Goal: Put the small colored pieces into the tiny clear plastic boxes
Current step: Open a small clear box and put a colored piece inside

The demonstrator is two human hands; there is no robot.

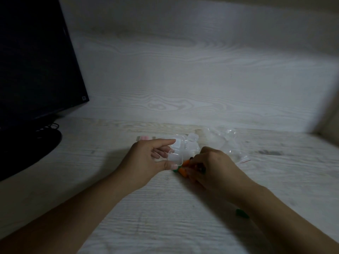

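— What is the left hand (146, 158) doing?

— It holds a small clear box (175, 158) just above the table (128, 208). The thumb presses the near edge of the box and the index finger reaches over its far side, so the fingers are clamped on it. The lid looks hinged open towards the far side, though the clear plastic is hard to read.

— And the right hand (211, 167)?

— It lies just right of the box, fingers curled down over a little heap of colored pieces (183, 171). Orange ones show at the fingertips, with a bit of green beside them. The fingers seem to be pinching among the pieces, but I cannot tell whether they actually grip one.

— Are the pieces in the box?

— None that I can see. The heap sits on the table, touching or just under the near right corner of the box.

— Anything else nearby?

— More clear boxes (192, 142) are bunched just beyond the hands, and a crumpled clear bag (225, 142) lies to their right. One green piece (241, 213) sits alone on the table, near the right forearm. A small pink thing (144, 138) lies on the far side of the left hand. A dark monitor (36, 61) stands at the far left on its round base.
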